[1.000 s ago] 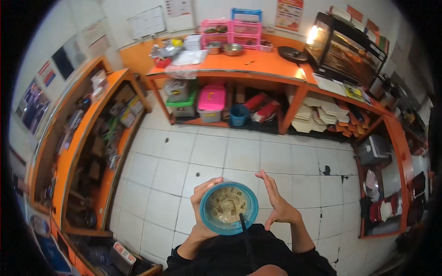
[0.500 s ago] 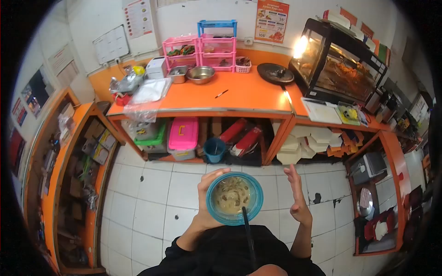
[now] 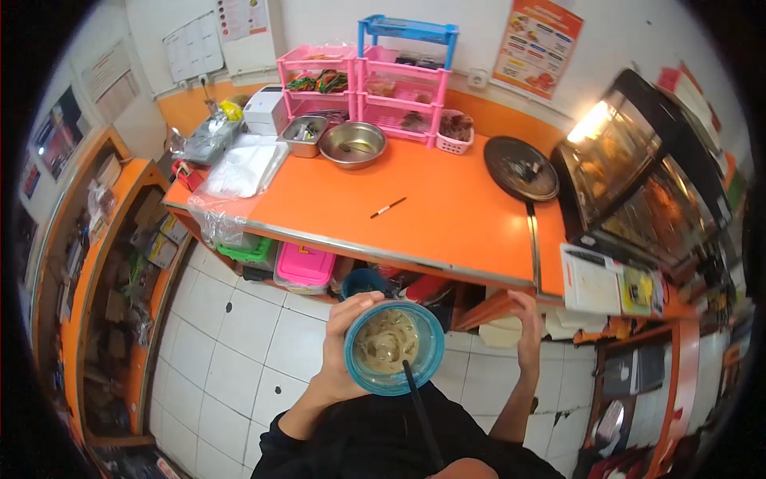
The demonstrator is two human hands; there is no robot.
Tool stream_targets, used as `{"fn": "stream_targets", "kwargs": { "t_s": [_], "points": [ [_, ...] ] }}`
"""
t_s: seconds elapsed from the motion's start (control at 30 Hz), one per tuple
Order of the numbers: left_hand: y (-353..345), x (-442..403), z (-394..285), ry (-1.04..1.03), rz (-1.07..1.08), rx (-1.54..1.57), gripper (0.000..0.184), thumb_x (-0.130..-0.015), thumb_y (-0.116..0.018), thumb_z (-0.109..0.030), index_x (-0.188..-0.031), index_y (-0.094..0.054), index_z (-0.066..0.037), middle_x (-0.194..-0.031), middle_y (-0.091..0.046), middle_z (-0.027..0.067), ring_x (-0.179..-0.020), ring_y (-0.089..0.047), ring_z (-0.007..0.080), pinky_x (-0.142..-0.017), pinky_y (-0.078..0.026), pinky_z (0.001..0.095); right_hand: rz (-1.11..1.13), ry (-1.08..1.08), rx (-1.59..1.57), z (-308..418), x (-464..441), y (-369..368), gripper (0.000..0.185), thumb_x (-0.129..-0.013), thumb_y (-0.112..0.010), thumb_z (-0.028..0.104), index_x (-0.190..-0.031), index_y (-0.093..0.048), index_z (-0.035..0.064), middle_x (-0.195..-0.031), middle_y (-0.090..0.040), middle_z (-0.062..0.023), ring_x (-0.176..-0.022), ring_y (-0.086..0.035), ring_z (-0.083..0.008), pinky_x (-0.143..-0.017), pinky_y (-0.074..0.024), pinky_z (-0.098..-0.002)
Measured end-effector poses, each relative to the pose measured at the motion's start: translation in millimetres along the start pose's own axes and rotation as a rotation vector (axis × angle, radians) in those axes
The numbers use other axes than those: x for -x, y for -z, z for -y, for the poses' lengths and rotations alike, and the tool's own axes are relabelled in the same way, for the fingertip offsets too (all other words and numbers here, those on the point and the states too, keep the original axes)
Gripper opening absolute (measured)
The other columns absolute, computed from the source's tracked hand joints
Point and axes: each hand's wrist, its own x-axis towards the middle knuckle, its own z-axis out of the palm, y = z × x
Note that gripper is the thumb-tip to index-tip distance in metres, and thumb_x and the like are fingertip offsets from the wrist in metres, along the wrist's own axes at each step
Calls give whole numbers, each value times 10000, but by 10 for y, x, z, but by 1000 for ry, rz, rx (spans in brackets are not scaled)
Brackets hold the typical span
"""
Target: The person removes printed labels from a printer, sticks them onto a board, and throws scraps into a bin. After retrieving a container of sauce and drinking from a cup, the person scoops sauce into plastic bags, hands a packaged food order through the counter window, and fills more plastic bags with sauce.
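My left hand is wrapped round the side of a teal plastic cup, held in front of my chest. Inside the cup is a pale, cloudy drink with ice and darker bits in it. A black straw slants from the drink up toward my face at the bottom of the view. To the right of the cup, my right hand is raised edge-on with its fingers stretched out, touching nothing.
Ahead stands an orange counter with steel bowls, pink racks, a pen, a black round plate and a lit food warmer. An orange shelf is on the left. Boxes and a bucket sit under the counter.
The view has moved closer to the counter and tilted. My left hand still holds the cup, which sits slightly further left in view; my right hand stays raised and open.
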Motion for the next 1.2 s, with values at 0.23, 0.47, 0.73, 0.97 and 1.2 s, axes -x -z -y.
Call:
{"fn": "stream_targets", "kwargs": {
  "t_s": [0.23,0.47,0.73,0.97,1.2],
  "points": [
    [-174,-900,649,74,-145,-170,955,-541,-866,-202,-1266,-267,-37,-1243,-380,198,-1177,-411,288,-952,-434,370,292,231,-22,-113,-2228,-705,241,-907,-507,177,-1070,-583,17,-1076,-548,-113,-1031,-515,-224,-874,-391,-316],
    [-299,-1391,1108,148,-261,-326,955,-545,-864,-176,-1274,-262,-36,-1249,-370,203,-1165,-426,287,-946,-440,366,391,300,-39,-723,-3680,-1526,194,-879,-542,133,-1036,-589,30,-946,-579,-88,-883,-563,-207,-762,-438,-299],
    [-419,-1569,1415,264,-417,-365,890,-549,-855,-169,-1257,-340,-11,-1200,-433,188,-1153,-450,308,-940,-414,379,23,606,584,-1766,-6302,-2768,205,-794,-494,66,-957,-584,-20,-861,-601,-212,-829,-579,-365,-770,-453,-422],
    [-382,-1549,1599,376,-513,-365,892,-549,-857,-179,-1264,-345,-24,-1207,-450,171,-1147,-448,308,-945,-395,386,307,192,814,-2188,-7203,-2879,207,-743,-521,118,-851,-618,-29,-773,-629,-220,-736,-610,-395,-717,-475,-448],
    [-283,-1491,1624,479,-414,-472,973,-546,-863,-121,-1289,-241,-31,-1256,-339,206,-1168,-439,290,-940,-457,358,224,211,797,-2276,-7263,-2770,207,-752,-512,121,-841,-622,-29,-761,-631,-211,-728,-612,-385,-722,-478,-442]
  ]
}}
